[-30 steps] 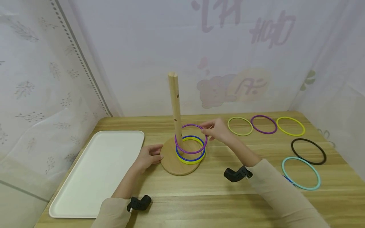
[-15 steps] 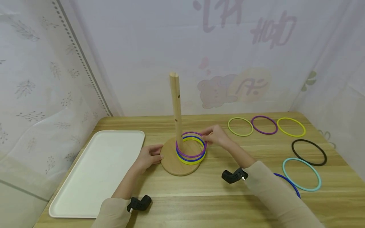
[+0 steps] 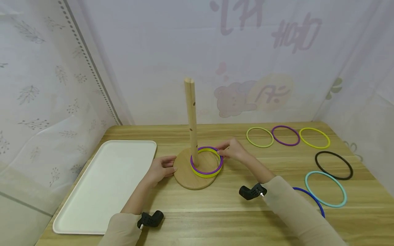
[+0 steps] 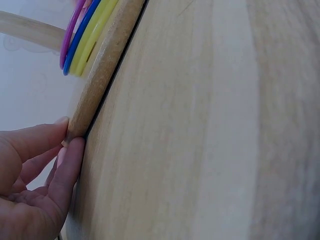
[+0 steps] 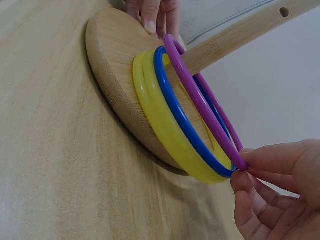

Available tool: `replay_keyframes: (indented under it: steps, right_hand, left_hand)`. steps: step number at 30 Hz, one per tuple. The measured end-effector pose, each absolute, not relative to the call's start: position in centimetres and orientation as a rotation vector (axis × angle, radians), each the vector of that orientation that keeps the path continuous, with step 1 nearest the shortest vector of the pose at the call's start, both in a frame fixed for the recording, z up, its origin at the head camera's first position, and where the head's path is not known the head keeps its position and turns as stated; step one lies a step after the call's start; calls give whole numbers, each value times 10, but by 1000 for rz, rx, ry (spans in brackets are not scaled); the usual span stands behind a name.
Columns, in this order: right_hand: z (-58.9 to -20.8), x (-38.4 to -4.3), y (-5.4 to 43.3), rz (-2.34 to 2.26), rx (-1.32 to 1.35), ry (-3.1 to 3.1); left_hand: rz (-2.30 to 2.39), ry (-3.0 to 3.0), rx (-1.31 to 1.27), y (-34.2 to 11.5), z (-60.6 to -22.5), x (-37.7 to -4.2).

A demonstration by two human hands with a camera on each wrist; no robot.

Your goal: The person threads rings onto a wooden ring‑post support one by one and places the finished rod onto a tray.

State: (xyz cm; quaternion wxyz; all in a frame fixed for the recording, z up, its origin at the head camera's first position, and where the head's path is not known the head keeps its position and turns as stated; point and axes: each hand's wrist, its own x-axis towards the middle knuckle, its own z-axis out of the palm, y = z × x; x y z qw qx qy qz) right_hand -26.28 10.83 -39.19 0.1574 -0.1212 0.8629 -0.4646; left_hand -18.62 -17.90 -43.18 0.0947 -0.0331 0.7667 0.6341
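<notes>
A wooden post [image 3: 191, 116] rises from a round wooden base [image 3: 183, 172] on the table. My left hand [image 3: 158, 169] grips the base's left edge, thumb on top and fingers against the rim, as the left wrist view shows. With thumb and fingers, my right hand [image 3: 234, 151] pinches the right side of a purple ring [image 5: 201, 104]. That ring encircles the post, lying slightly tilted just over a blue ring [image 5: 177, 112]. Beneath the blue one, yellow rings [image 5: 165, 127] are stacked on the base. From the head view, the blue ring is hidden under the purple.
A white tray [image 3: 107, 184] lies at the left. Across the right side are spread a yellow-green ring [image 3: 260, 147], another purple ring [image 3: 286, 145], a yellow ring [image 3: 314, 128], a black ring [image 3: 338, 179], a turquoise ring [image 3: 330, 206] and another blue ring [image 3: 322, 212].
My right hand has lowered the purple ring along the post until it lies over the blue ring. The left hand stays at the base's edge.
</notes>
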Motion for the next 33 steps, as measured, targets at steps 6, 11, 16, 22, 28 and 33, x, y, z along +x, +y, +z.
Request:
replay_keyframes:
  steps: [6, 11, 16, 22, 28, 33]
  right_hand:
    - [-397, -264, 110, -1334, -427, 2477]
    - [-400, -266, 114, -1343, -490, 2471]
    - [-398, -271, 130, -1362, -460, 2427]
    - [-399, -283, 171, -1375, -369, 2483]
    - [-399, -293, 225, -1308, -255, 2710]
    - [-402, -295, 259, -1281, -97, 2826]
  left_hand:
    - [1863, 2288, -101, -179, -430, -186]
    - [1860, 2293, -88, -179, -431, -186]
    - [1869, 2283, -87, -179, -431, -185]
    - [1878, 2272, -83, -178, -429, -184]
    - [1883, 2264, -100, -178, -429, -184]
    - [1877, 2270, -118, -178, -430, -186]
